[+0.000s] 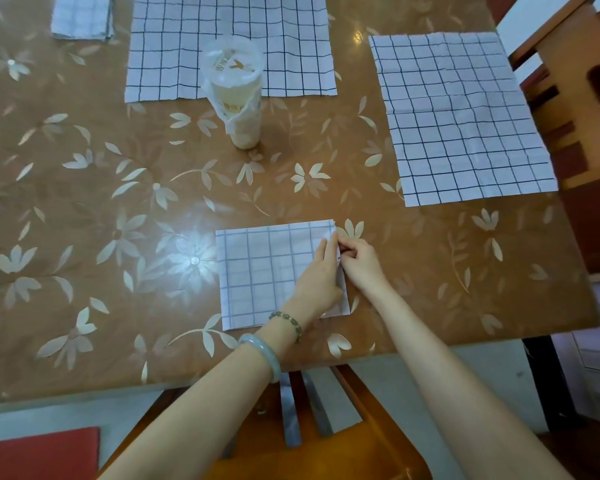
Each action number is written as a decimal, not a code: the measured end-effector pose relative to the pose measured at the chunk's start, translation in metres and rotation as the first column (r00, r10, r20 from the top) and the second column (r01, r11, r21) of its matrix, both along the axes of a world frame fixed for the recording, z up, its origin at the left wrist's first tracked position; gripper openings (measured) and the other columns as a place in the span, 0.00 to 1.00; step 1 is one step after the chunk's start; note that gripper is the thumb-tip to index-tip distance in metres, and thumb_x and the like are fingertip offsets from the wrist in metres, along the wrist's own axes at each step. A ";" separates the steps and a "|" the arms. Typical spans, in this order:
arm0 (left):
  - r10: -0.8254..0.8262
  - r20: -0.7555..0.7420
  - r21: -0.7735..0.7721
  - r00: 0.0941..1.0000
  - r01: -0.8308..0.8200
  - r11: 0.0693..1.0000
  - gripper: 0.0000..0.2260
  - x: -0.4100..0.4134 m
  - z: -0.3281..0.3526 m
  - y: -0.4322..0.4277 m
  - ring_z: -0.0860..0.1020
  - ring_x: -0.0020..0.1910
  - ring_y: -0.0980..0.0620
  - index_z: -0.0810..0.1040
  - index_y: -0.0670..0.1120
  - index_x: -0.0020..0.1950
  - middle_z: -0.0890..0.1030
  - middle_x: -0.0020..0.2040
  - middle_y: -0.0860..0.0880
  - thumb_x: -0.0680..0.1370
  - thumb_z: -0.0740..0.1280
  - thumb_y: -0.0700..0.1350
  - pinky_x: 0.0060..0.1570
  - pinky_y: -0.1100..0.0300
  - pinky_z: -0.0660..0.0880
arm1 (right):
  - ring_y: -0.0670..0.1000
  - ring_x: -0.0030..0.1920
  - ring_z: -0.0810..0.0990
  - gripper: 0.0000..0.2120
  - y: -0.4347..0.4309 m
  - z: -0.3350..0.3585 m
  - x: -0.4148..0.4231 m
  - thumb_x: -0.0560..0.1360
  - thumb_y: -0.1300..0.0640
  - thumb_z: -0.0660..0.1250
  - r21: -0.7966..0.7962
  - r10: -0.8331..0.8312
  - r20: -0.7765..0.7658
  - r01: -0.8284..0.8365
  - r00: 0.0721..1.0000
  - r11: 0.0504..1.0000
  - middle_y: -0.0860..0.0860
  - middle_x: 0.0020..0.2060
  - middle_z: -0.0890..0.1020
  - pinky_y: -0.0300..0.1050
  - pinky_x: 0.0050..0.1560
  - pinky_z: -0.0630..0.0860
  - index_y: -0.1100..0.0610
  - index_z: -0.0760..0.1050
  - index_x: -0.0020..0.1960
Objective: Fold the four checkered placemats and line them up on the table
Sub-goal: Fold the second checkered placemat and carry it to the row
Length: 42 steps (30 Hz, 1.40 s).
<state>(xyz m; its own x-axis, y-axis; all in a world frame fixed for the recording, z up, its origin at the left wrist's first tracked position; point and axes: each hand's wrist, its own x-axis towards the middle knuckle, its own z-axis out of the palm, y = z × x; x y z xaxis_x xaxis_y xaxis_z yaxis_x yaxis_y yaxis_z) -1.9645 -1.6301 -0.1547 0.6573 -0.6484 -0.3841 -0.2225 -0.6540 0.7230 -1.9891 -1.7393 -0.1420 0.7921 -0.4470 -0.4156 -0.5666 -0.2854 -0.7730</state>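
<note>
On the glossy brown worktop [84, 202] with its pale flower print, a folded white checkered cloth placemat [257, 271] lies near the front edge, roughly square. The left hand [317, 282] lies on its right part, fingers straight and close together, reaching to the right edge and hiding the cloth beneath. The right hand [359, 263] meets it from outside that edge, fingers curled and pinching the cloth's edge. How many layers they hold cannot be made out, since both hands cover the spot. A second folded checkered placemat [82, 15] sits at the far left, cut off by the top of the frame. A middle unfolded placemat [174, 50] lies flat at the far side, its top cut off and its near edge partly hidden by a tall clear plastic cup with a sealed lid [236, 95]. A right unfolded placemat [461, 116] lies flat by the worktop's right edge. A pale green bangle [264, 355] and a bead bracelet [288, 322] circle the left wrist.
</note>
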 end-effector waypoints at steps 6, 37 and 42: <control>0.059 -0.104 -0.145 0.993 -0.073 0.987 0.35 -0.001 0.006 0.016 0.58 0.76 0.51 0.51 0.46 0.79 0.55 0.78 0.50 0.76 0.66 0.43 0.69 0.51 0.66 | 0.50 0.46 0.80 0.18 -0.001 -0.001 0.002 0.74 0.69 0.58 0.115 -0.079 0.014 0.077 0.997 0.990 0.51 0.43 0.82 0.41 0.50 0.75 0.53 0.81 0.50; -0.151 0.536 0.447 0.830 -0.127 0.885 0.35 0.048 -0.049 0.149 0.55 0.77 0.46 0.55 0.38 0.76 0.58 0.77 0.41 0.80 0.44 0.64 0.73 0.42 0.48 | 0.52 0.77 0.44 0.27 0.097 -0.043 0.051 0.81 0.51 0.41 -0.611 0.678 -0.233 -0.648 0.697 0.455 0.56 0.77 0.50 0.48 0.74 0.36 0.62 0.48 0.76; -0.159 0.556 0.445 0.816 -0.131 0.886 0.36 0.047 -0.051 0.149 0.55 0.77 0.45 0.56 0.38 0.77 0.58 0.77 0.41 0.79 0.46 0.64 0.73 0.41 0.48 | 0.51 0.77 0.43 0.30 0.045 -0.053 0.029 0.80 0.45 0.38 -0.644 0.605 -0.297 -0.623 0.738 0.444 0.55 0.77 0.47 0.47 0.74 0.37 0.60 0.44 0.77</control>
<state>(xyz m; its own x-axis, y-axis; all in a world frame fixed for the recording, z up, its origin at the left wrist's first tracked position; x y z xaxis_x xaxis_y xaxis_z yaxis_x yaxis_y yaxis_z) -1.9177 -1.4810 -0.2056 0.8374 -0.5114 -0.1930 -0.5033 -0.8591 0.0928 -1.9596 -1.6943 -0.1953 0.9706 0.0065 -0.2407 -0.0412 -0.9804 -0.1926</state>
